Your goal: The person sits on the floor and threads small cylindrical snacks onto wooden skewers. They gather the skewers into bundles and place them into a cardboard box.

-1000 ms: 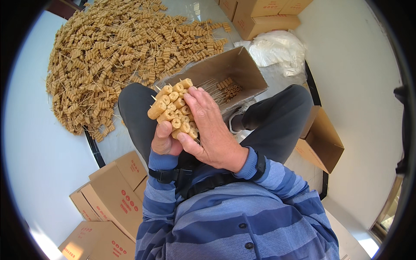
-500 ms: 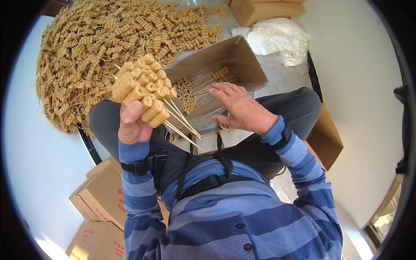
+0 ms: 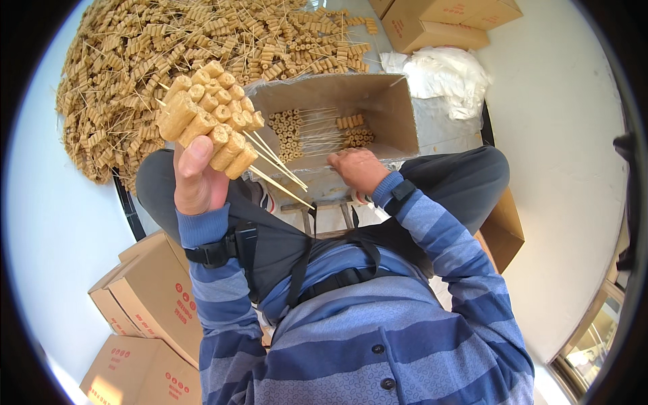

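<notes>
The left hand (image 3: 199, 179) grips a bundle of skewers (image 3: 210, 121), thumb pressed against the tan rolls, held up near the left edge of an open box (image 3: 397, 111). The right hand (image 3: 362, 169) is at the box's near edge, fingers bent; whether they hold anything cannot be told. Inside, packed skewers (image 3: 285, 138) sit toward the left and right ends. A heap (image 3: 135, 88) spreads beyond the left edge, white plastic (image 3: 447, 81) near the far right corner.

A long-sleeved top (image 3: 324, 337) striped in light and dark blue has round dark buttons (image 3: 377, 349) and ribbed blue cuffs (image 3: 204, 231); black wrist straps (image 3: 214, 255), a black waist strap (image 3: 345, 277) and dark trousers (image 3: 460, 177) show.
</notes>
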The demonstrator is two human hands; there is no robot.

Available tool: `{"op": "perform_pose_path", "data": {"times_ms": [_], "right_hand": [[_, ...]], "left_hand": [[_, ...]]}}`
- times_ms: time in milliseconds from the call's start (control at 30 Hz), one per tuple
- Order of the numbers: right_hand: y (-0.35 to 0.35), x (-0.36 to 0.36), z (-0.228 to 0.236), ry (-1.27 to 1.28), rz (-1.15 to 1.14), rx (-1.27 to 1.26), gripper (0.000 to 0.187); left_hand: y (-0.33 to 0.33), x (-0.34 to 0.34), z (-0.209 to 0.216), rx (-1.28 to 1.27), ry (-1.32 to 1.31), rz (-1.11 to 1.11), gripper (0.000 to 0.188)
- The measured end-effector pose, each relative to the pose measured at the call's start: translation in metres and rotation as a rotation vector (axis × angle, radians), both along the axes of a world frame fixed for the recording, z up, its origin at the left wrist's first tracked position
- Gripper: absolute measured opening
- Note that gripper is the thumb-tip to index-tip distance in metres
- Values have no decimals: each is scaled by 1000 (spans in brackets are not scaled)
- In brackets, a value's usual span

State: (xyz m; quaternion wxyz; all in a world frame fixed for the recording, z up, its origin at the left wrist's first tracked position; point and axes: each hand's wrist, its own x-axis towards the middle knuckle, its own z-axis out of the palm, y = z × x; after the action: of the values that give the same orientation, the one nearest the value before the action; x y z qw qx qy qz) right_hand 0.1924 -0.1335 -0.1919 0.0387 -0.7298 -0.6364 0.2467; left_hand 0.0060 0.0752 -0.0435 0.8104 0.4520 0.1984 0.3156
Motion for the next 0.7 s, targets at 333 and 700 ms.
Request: {"op": "perform_pose_path", "data": {"times_ms": [333,700], "right_hand": [[44,91,-3,150,-86,-125,24],[90,114,-1,111,122,-596,35]], "left_hand": [[44,18,25,276,188,-140,78],[58,12,4,477,585,-108,52]]}}
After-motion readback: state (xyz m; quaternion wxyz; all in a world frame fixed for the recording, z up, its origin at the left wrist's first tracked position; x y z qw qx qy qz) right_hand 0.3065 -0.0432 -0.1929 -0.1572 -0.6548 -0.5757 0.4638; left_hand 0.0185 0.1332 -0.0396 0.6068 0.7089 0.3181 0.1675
